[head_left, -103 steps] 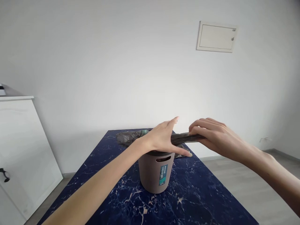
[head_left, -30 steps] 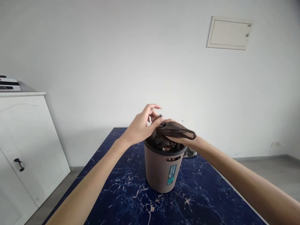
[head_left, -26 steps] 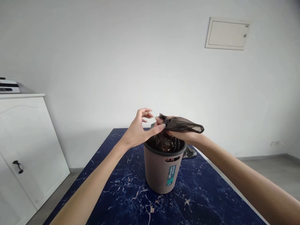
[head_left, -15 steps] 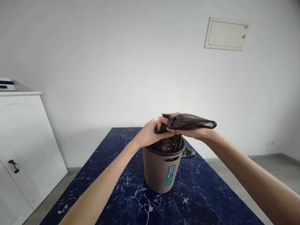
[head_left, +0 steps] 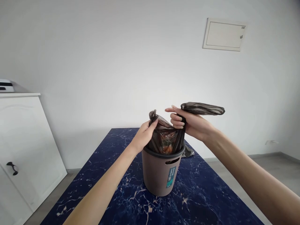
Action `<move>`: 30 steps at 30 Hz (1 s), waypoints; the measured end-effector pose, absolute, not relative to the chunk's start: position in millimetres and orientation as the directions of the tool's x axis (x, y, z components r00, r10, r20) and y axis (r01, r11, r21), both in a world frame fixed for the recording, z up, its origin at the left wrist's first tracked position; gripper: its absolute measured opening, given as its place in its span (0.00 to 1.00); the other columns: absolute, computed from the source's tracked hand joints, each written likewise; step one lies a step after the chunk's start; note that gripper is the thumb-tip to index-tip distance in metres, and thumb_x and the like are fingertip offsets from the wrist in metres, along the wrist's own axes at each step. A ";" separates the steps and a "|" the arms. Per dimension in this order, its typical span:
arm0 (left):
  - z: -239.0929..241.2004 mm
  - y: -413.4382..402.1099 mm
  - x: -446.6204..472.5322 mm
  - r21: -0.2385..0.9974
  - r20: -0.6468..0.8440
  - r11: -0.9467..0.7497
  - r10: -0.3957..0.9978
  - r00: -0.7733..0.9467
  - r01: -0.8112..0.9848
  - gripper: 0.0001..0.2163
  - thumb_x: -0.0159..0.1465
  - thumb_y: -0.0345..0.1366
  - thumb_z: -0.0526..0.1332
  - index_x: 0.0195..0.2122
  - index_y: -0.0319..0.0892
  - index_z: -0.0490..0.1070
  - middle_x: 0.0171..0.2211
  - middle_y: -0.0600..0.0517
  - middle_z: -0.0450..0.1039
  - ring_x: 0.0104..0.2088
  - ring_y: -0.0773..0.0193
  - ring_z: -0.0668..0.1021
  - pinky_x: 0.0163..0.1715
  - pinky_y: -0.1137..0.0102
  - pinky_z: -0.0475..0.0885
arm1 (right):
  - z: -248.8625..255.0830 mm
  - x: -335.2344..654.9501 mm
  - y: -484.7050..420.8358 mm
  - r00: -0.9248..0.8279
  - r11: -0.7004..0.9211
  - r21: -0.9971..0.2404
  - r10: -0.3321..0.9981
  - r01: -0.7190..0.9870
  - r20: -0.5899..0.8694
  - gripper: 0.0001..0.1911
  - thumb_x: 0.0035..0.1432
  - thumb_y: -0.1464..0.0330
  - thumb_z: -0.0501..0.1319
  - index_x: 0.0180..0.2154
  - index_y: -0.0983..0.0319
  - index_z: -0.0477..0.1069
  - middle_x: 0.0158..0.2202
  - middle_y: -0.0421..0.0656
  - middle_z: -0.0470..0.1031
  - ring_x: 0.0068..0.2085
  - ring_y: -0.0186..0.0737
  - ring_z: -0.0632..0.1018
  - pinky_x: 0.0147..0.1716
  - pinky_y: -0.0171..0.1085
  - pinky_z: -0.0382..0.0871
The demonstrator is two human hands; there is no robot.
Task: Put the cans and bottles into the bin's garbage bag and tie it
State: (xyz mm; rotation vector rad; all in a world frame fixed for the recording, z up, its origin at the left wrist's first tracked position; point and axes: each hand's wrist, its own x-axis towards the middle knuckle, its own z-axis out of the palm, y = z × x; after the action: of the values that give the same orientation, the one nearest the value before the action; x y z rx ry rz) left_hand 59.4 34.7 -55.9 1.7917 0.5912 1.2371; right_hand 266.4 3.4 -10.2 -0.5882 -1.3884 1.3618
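Observation:
A thin black garbage bag lines the grey-brown trash bin, its upper part drawn up above the dark rim. Through the plastic, reddish-orange contents show inside. My left hand pinches the bag's left edge between thumb and fingers, with a crumpled tip sticking up above them. On the other side, my right hand has its fingers curled around a gathered strand of the bag, its index finger stretched out to the left. A long loop of the bag lies over that hand and points right. The bag between both hands is spread.
The bin stands on a dark blue marble-patterned table. Behind it on the right lies another piece of black plastic. A white cabinet stands to the left, and a white wall rises behind the table.
My hands were together over the gathered bag and have moved apart, the right one up and to the right. The bag's top is now spread between them, showing more of the contents.

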 end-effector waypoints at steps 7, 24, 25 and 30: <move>-57.4 31.4 59.5 0.845 0.397 -0.316 0.911 0.112 -0.431 0.16 0.69 0.50 0.67 0.44 0.43 0.83 0.52 0.43 0.83 0.57 0.46 0.81 0.60 0.56 0.74 | -22.3 276.8 9.4 -0.114 0.091 -0.890 0.981 -0.448 0.158 0.05 0.66 0.68 0.70 0.37 0.62 0.81 0.40 0.42 0.80 0.40 0.35 0.79 0.40 0.30 0.77; -54.4 41.6 55.8 0.628 0.541 -0.242 0.819 0.191 -0.740 0.11 0.71 0.33 0.57 0.29 0.43 0.62 0.21 0.63 0.48 0.17 0.74 0.54 0.20 0.77 0.61 | -40.2 278.5 -6.8 -0.161 0.185 -0.653 0.887 -0.734 0.432 0.19 0.63 0.65 0.74 0.29 0.58 0.65 0.21 0.28 0.53 0.20 0.25 0.61 0.27 0.25 0.72; -55.0 39.3 55.8 0.680 0.572 -0.323 0.795 0.201 -0.659 0.08 0.68 0.35 0.59 0.31 0.44 0.62 0.22 0.63 0.48 0.18 0.73 0.54 0.19 0.76 0.58 | -40.4 277.8 -6.4 -0.171 0.195 -0.679 0.885 -0.708 0.433 0.20 0.63 0.63 0.74 0.29 0.58 0.64 0.22 0.29 0.52 0.19 0.25 0.56 0.20 0.24 0.65; -53.2 23.5 61.6 0.684 0.619 -0.715 0.672 0.408 0.140 0.08 0.63 0.40 0.68 0.38 0.46 0.72 0.24 0.59 0.63 0.23 0.69 0.63 0.26 0.71 0.60 | -39.9 272.7 -4.9 -0.200 0.257 -0.802 0.886 -0.539 0.418 0.20 0.63 0.57 0.72 0.30 0.58 0.65 0.24 0.30 0.45 0.22 0.29 0.46 0.16 0.29 0.48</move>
State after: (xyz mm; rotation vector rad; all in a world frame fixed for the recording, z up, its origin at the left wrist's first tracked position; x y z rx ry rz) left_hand 61.6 23.5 -53.2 2.1271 0.6880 1.2891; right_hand 272.7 -4.9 -39.9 -0.3952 -1.1728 1.3512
